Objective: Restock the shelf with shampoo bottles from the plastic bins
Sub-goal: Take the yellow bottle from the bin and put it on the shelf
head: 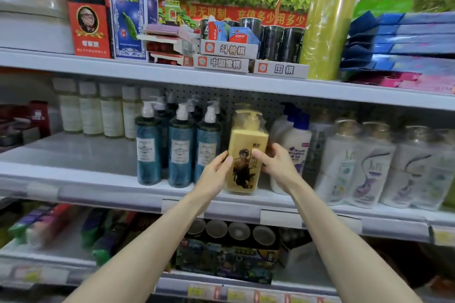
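Two bare forearms reach up. The left grip (216, 171) pinches the left edge of the yellow pump shampoo bottle (247, 140); the right grip (274, 167) curls round its right side. The bottle is upright at the front of the middle shelf (73, 155), between teal pump bottles (179, 155) on the left and a white Head & Shoulders bottle (296, 145) on the right.
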The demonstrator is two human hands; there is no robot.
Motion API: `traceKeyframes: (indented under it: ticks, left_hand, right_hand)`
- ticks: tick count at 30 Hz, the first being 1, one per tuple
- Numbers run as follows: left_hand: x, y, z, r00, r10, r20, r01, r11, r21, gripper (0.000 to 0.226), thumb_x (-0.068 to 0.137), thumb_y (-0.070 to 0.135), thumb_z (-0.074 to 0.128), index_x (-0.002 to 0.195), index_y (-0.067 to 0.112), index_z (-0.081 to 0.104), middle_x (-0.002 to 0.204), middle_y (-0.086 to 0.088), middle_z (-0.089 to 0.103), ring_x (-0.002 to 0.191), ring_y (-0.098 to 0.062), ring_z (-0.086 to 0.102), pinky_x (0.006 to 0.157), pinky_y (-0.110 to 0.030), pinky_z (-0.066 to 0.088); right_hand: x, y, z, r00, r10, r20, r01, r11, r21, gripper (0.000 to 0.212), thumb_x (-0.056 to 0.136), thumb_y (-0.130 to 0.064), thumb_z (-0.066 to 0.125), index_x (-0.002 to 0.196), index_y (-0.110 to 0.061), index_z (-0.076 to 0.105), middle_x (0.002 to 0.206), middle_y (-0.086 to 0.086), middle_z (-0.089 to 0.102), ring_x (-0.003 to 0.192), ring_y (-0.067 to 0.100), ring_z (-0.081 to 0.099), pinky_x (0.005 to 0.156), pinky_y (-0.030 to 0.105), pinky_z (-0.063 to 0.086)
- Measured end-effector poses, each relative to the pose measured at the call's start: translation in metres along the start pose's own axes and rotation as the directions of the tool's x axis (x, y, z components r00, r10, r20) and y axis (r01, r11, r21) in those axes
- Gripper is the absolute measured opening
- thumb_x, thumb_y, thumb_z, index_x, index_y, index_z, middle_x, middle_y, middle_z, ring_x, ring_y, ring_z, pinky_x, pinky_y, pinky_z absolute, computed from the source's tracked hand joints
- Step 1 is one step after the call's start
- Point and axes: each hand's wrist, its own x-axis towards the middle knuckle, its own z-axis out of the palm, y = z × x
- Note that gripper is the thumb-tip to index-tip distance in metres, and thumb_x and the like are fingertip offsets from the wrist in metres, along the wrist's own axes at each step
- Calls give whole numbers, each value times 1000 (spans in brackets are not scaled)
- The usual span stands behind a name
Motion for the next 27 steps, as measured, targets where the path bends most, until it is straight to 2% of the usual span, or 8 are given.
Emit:
traceKeyframes:
  ticks: [3, 9, 12, 17, 22, 24, 27]
  left_hand:
    - [5, -8, 5, 999, -31, -29, 30, 1000, -7, 57, 98, 43, 45, 149, 24, 30, 150, 2, 39, 136, -17, 39, 115, -41, 31]
    - [10, -11, 13, 998, -43, -46, 42, 999, -22, 55, 100, 41, 40, 151, 25, 25, 152, 4, 34, 139, -16, 35, 116, -41, 28]
    - [11, -14, 12, 999, -32, -38, 32, 999, -5, 56, 100, 43, 39, 151, 27, 24, 154, 4, 32, 140, -15, 32, 117, -42, 27]
    - [8, -18, 14, 999, -24, -33, 24, 1000, 20, 57, 99, 46, 40, 151, 30, 22, 155, 6, 31, 139, -15, 34, 116, -42, 28]
    - [4, -21, 15, 999, -14, -39, 16, 999, 42, 55, 100, 42, 38, 151, 26, 23, 154, 6, 32, 140, -13, 32, 117, -39, 27]
    - [4, -21, 14, 999, -12, -30, 13, 999, 41, 55, 100, 42, 38, 151, 26, 22, 155, 5, 31, 140, -12, 32, 117, -38, 26]
    - [4, -21, 14, 1000, -16, -18, 17, 999, 47, 56, 101, 42, 37, 152, 26, 20, 155, 5, 30, 140, -12, 31, 118, -38, 25]
  right_hand:
    - [6, 7, 2, 1000, 8, -2, -8, 1000, -14, 26, 91, -20, 64, 113, -11, 54, 117, 8, 64, 107, 20, 61, 93, 39, 51]
    - [14, 12, 2, 999, 39, 5, -39, 999, -10, 38, 94, -19, 59, 129, -8, 49, 121, 5, 62, 108, 19, 60, 95, 39, 50]
    - [14, 16, 3, 999, 41, 4, -41, 998, -39, 48, 94, -26, 59, 136, -9, 44, 130, 7, 60, 115, 21, 58, 99, 45, 48]
    - [5, 21, 8, 996, 86, 16, -87, 996, 5, 50, 97, -34, 51, 142, -16, 37, 132, 1, 55, 120, 19, 53, 96, 39, 46]
    - [-4, 34, 16, 990, 141, -6, -141, 990, 22, 48, 99, -40, 45, 139, -12, 41, 137, 3, 54, 123, 20, 52, 104, 48, 45]
    - [-7, 37, 18, 988, 155, -7, -155, 988, 30, 51, 101, -41, 41, 142, -12, 38, 140, 2, 51, 125, 18, 50, 106, 43, 43]
    - [-10, 40, 18, 988, 151, 0, -151, 988, -2, 51, 103, -37, 35, 147, -12, 31, 139, -3, 47, 126, 13, 45, 102, 27, 37]
